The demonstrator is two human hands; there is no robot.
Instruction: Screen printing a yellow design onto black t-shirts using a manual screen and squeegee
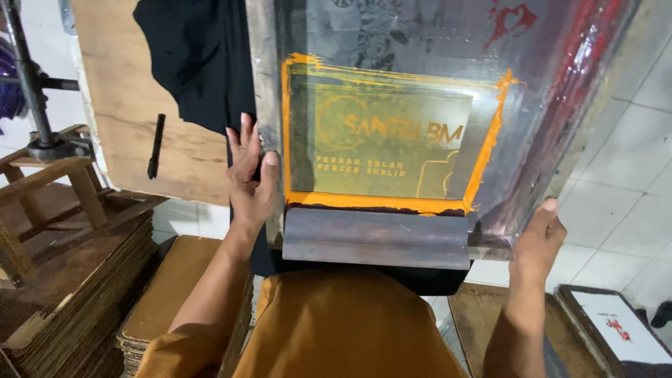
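Fingers [245, 140] of our left hand [250, 183] lie spread and flat on the left rail of the printing screen frame [264, 84], gripping nothing. Our right hand [537, 241] wraps the frame's near right corner, thumb on top, fingers curled under out of view. Between our two hands a grey squeegee [376, 238] rests against the frame's near edge, just below the orange-taped stencil window [381, 136]. Beyond our left fingers a black shirt [192, 59] spreads under the screen on a wooden desk [133, 105], where a black marker [155, 145] lies. Stacked boards [77, 294] sit well below our left hand.
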